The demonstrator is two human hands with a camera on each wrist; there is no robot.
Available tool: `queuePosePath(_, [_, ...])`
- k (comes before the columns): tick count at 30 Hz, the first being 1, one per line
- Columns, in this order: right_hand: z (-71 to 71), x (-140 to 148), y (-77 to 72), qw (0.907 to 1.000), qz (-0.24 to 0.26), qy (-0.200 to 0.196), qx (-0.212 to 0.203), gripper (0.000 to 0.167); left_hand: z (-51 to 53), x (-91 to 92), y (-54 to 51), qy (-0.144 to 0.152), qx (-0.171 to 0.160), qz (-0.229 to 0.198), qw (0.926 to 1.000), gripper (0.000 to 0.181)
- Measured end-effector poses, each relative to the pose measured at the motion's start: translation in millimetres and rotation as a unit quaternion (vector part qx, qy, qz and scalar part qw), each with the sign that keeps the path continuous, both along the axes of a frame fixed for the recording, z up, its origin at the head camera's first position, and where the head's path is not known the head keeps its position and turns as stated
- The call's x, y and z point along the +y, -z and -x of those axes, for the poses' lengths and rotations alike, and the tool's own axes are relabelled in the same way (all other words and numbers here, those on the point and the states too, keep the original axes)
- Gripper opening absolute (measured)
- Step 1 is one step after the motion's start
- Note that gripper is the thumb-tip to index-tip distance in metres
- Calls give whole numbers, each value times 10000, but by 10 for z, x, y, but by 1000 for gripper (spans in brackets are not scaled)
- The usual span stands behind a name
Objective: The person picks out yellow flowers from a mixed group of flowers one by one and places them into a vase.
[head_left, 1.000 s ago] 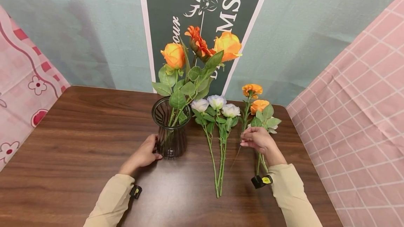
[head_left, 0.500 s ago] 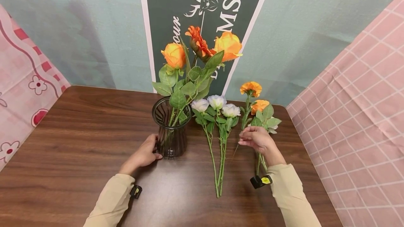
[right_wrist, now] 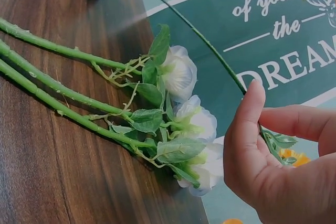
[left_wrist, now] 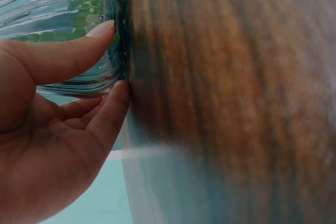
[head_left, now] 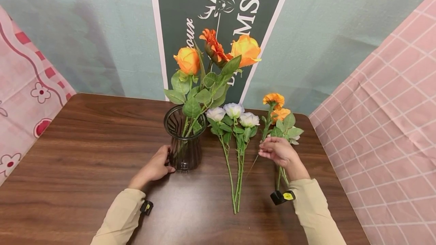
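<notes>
A dark ribbed glass vase point(head_left: 185, 154) stands upright, with two orange roses point(head_left: 188, 60) and a darker red-orange flower point(head_left: 212, 44) leaning in it. My left hand point(head_left: 157, 165) holds the vase low on its left side; in the left wrist view the thumb point(left_wrist: 79, 56) lies along the glass and the fingers curl underneath. To the right, my right hand point(head_left: 280, 152) pinches the thin green stem point(right_wrist: 210, 48) of an orange ruffled flower point(head_left: 273, 99) between thumb and fingertips. The bloom points up and away, clear of the hand.
Three pale lilac-white flowers point(head_left: 234, 110) with long stems lie between the vase and my right hand. Another orange flower point(head_left: 280, 115) lies with leafy stems under my right hand. A pink checked cloth point(head_left: 385, 97) borders the wooden table point(head_left: 85, 154) on the right.
The orange flower in my right hand tipped a little left and up, then swung back right and down. My left hand and the vase have stayed where they were.
</notes>
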State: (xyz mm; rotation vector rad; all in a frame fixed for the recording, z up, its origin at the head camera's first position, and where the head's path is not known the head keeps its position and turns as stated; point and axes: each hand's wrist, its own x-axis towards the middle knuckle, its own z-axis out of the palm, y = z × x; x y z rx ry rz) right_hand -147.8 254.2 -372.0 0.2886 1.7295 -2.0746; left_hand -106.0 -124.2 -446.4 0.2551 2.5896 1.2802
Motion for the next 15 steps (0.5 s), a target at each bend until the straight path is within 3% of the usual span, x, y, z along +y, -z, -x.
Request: queuePosePath(15, [7, 2, 9, 9983, 564, -138, 93, 30, 13, -11, 29, -4, 135, -37, 9999, 56])
